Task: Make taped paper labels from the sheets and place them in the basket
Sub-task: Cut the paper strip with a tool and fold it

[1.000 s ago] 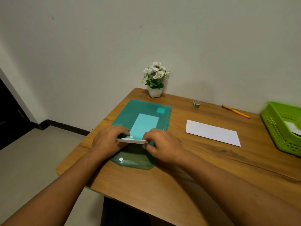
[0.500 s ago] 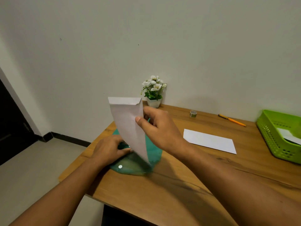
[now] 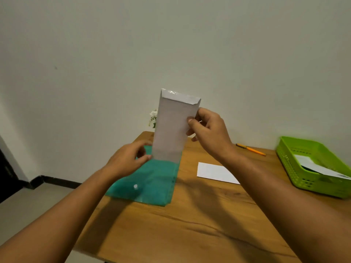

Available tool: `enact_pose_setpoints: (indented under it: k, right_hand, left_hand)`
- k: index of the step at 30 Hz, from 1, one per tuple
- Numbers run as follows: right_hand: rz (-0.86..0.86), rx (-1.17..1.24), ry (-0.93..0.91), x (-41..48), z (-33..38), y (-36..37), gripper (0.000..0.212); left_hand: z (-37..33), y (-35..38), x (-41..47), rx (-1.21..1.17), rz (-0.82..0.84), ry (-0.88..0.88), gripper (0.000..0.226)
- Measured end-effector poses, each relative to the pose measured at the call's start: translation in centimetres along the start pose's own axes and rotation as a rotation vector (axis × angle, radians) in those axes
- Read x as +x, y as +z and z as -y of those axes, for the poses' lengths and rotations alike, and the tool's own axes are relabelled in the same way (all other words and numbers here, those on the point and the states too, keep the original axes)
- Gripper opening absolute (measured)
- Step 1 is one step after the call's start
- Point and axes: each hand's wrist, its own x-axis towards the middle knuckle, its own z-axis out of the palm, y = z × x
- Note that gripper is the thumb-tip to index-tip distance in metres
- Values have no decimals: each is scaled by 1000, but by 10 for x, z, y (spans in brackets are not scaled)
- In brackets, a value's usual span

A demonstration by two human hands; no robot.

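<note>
The person holds one paper label (image 3: pixel 172 130) upright in the air, above the far end of the green folder (image 3: pixel 150 183) that lies on the worktop (image 3: pixel 190 224). The right grip (image 3: pixel 209 133) pinches the label's right edge between thumb and fingers, so it is closed on the paper. The left grip (image 3: pixel 129 158) has curled fingers at the lower left corner of the label. The thumb touches the corner, but I cannot tell if it really pinches it.

Along the top edge of the label there is a shiny strip of tape (image 3: pixel 178 96), folded over the edge. To my eye this label is taped and nearly finished. What is left for it is the way to the green basket (image 3: pixel 290 164), which stands at the right end of the worktop, well apart from both grips.

Some white paper (image 3: pixel 313 166) already lies in the basket, so I judge that part of the work is done. One more white sheet (image 3: pixel 216 172) lies flat between folder and basket, probably waiting for its turn.
</note>
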Motion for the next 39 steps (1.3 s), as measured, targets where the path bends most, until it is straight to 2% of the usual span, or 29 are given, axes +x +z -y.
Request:
enact_pose_setpoints:
  k: [3,5,8,11,15,17,20,23,28,33,36,39]
  right_hand:
    - [-26,-4,66,2,-17,-21,20]
    - [-35,17,121,0,-30,-32,26]
    - [-93,81,236,-9,-51,-48,27]
    - [-181,200,424,-18,-77,-64,15]
    - [-236,497,696,-32,-106,-76,18]
    - [-264,658,776,-37,-119,-81,25]
    - [-280,761,829,-41,-134,-86,34]
    - [-289,759,846,-45,-147,-87,32]
    - [-300,575,909,-46,-169,-81,29]
    - [-302,487,948,-41,-188,-69,26]
    - [-312,492,977,-37,-191,-63,24]
    - [-321,540,1019,-32,-189,-60,19]
  left_hand:
    - [-40,9,25,-257,-68,93,43]
    - [-64,21,39,-428,-55,107,36]
    - [-89,47,59,-531,-79,104,15]
    - [-98,79,73,-562,-102,65,15]
    - [-100,115,83,-523,-144,12,20]
    - [-98,131,88,-463,-147,-11,24]
    - [-90,150,92,-392,-128,-48,27]
    - [-83,164,91,-357,-114,-91,29]
    - [-70,181,88,-252,-50,-102,35]
    - [-77,185,82,-45,-119,-63,35]
    - [-95,186,78,-85,8,92,41]
    - [-111,195,79,-8,163,160,60]
